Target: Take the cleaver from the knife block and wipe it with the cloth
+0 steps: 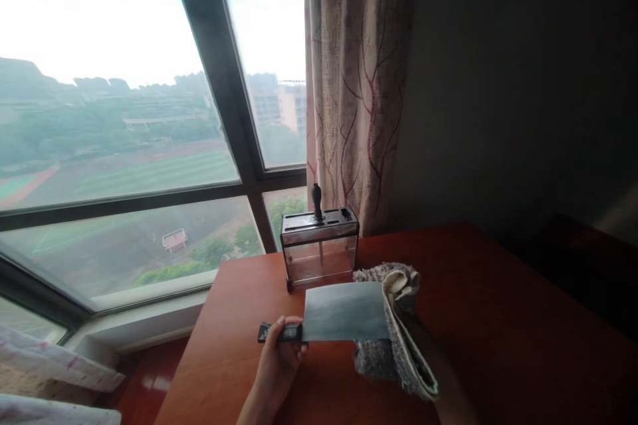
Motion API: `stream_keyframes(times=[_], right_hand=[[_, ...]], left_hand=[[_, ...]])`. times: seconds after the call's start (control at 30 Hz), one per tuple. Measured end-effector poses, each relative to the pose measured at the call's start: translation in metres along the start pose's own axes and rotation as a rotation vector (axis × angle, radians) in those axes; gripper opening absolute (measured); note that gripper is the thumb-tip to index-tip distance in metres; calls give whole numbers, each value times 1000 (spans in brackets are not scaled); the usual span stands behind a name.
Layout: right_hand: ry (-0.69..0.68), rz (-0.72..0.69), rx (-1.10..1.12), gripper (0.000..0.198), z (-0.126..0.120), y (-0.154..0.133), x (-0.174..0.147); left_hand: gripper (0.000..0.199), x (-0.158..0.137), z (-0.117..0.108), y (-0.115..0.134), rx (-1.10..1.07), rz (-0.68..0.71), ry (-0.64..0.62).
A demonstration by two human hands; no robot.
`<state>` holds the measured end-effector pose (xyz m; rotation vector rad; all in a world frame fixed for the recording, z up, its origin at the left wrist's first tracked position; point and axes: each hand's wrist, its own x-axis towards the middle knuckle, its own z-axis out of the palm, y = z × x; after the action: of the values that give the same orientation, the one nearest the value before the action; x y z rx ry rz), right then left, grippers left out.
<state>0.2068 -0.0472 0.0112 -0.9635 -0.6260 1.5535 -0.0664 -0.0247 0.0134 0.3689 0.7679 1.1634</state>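
Observation:
My left hand (282, 348) is closed round the black handle (272, 333) of a cleaver, held flat-side up above the table. The cleaver's wide grey blade (343, 311) points right, and its far end goes into a folded grey and cream towel (409, 345). My right hand grips the towel around that end. The towel covers its fingers, and mostly the dim forearm (451, 378) shows. Just beyond the blade stands a clear-sided knife block (321, 259) with a dark slotted top. A black handle (316, 200) sticks up out of it.
The reddish-brown wooden table (239, 292) runs under everything and stretches right into shadow. Behind the knife block hangs a patterned curtain (359, 80). A large window with a dark frame (214, 66) is on the left, with a white sill (149, 312) below it.

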Motion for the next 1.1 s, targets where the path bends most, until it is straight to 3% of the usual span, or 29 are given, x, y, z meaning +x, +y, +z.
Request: stream_keyframes(times=[0.1,0.27,0.4,0.53,0.73,0.97,1.1], right_hand=[[-45,90,70,34,-3,6,4],[-31,23,18,37,-13,-4,8],[-45,30,-25,45,-13,-14,6],[76,72,0,54,0,-23,-2],[145,95,50,49,18,-25,1],[53,165,187,47,9,-1,10],[94,98,225,34,5,6,8]], left_hand=[[23,1,0,3,11,54,28],[25,-1,0,7,57,110,-15],[28,-2,-2,7,105,72,-59],[27,-2,-1,7,106,28,-69],[25,-4,5,5,72,48,-14],[27,-1,8,4,20,112,95],[28,1,7,3,-13,147,166]])
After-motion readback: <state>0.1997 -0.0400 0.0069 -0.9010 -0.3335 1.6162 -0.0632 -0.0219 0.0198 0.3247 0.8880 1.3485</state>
